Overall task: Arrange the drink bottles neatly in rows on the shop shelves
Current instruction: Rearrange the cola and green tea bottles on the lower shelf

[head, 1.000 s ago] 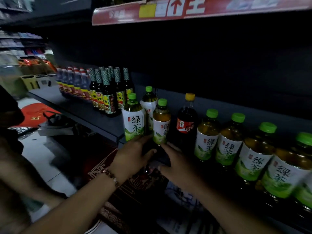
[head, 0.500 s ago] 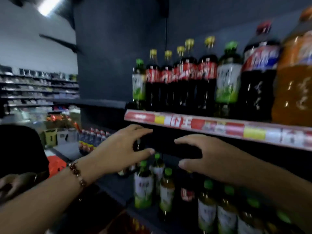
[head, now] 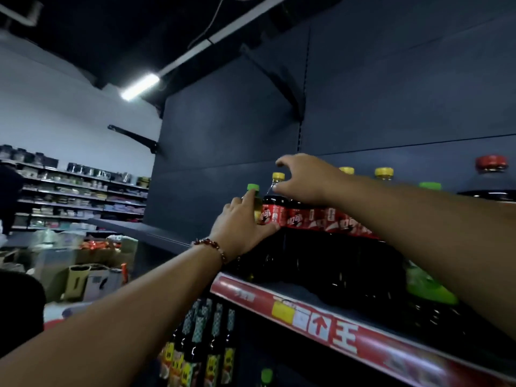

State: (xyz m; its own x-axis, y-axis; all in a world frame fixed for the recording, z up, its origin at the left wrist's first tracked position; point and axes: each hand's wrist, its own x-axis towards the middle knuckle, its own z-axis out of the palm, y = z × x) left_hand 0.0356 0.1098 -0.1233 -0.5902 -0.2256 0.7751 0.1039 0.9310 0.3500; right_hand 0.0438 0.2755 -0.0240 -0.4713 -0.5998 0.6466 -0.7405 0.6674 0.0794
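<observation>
I am seeing my left hand [head: 240, 229] gripping the green-capped bottle [head: 254, 197] at the shelf's [head: 315, 311] left end — my right hand [head: 303, 178], fingers spread, is hovering over a yellow-capped cola bottle [head: 275, 203].

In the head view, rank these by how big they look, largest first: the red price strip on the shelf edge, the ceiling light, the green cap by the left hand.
1. Red price strip, by far the largest, though it is also nearest the camera.
2. Ceiling light.
3. Green cap, the smallest.

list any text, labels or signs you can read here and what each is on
"王" beside an up arrow: white, on the red price strip along the upper shelf edge.
"可": white, on the red label of the dark yellow-capped cola bottle.
Lower dark bottles' yellow labels: too blurred to read.
</observation>
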